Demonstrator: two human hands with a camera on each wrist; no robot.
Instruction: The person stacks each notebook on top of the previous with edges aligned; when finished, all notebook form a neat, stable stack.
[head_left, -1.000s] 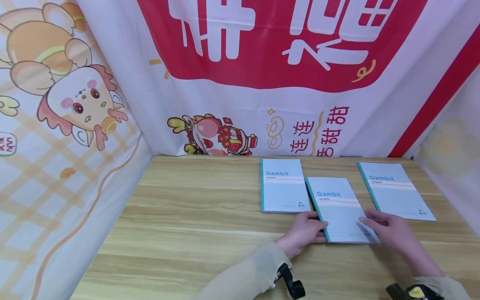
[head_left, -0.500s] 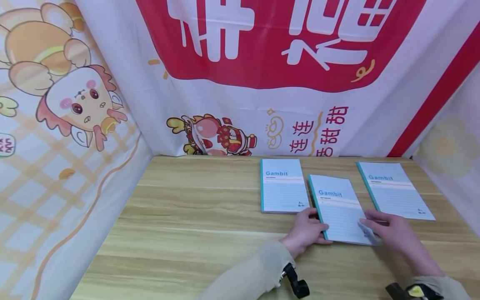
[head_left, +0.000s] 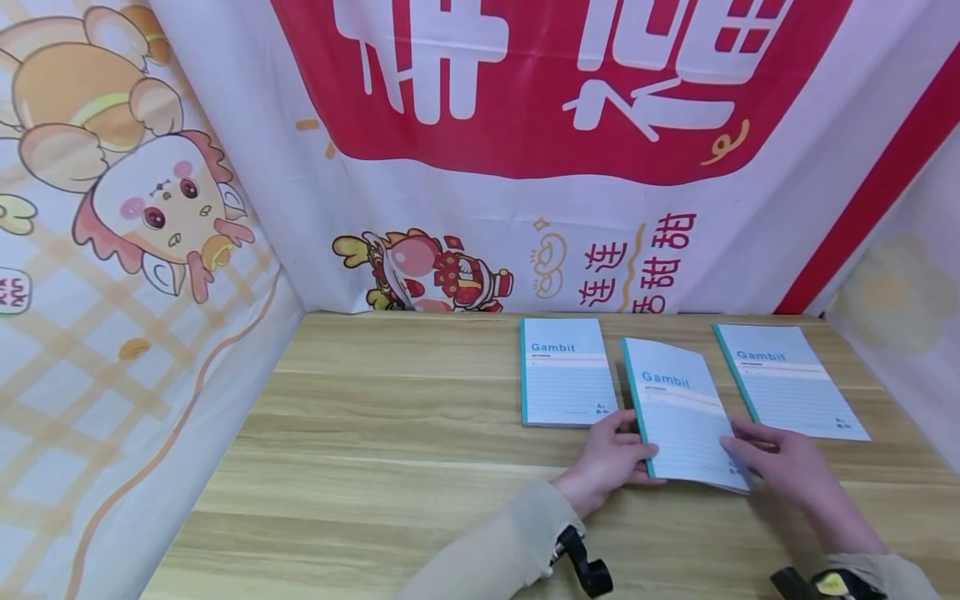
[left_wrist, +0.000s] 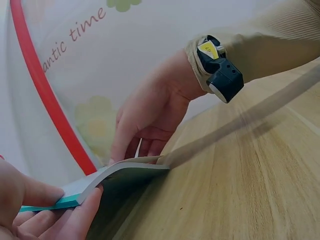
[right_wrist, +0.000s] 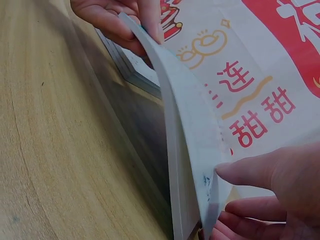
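A pale blue "Gambit" notebook [head_left: 678, 412] with a teal spine is held between both hands. My left hand [head_left: 609, 458] pinches its spine side, thumb on the cover and fingers underneath. At the lower right edge my right hand [head_left: 783, 460] holds the notebook with the thumb on the cover. In the left wrist view the notebook [left_wrist: 80, 186] bows, its spine side raised over the table. Seen from the right wrist, the cover [right_wrist: 200, 145] stands slightly apart from the pages near the right thumb.
Similar notebooks lie on the wooden table [head_left: 360, 433]: one on the left [head_left: 566, 383] near the left fingers, another on the right [head_left: 795, 392]. A printed cloth [head_left: 450, 192] hangs along the table's back edge, with more cloth at both sides.
The held notebook's spine side has risen and its top edge has shifted away and slightly right, so it is tilted and bowed. The right hand has hardly moved.
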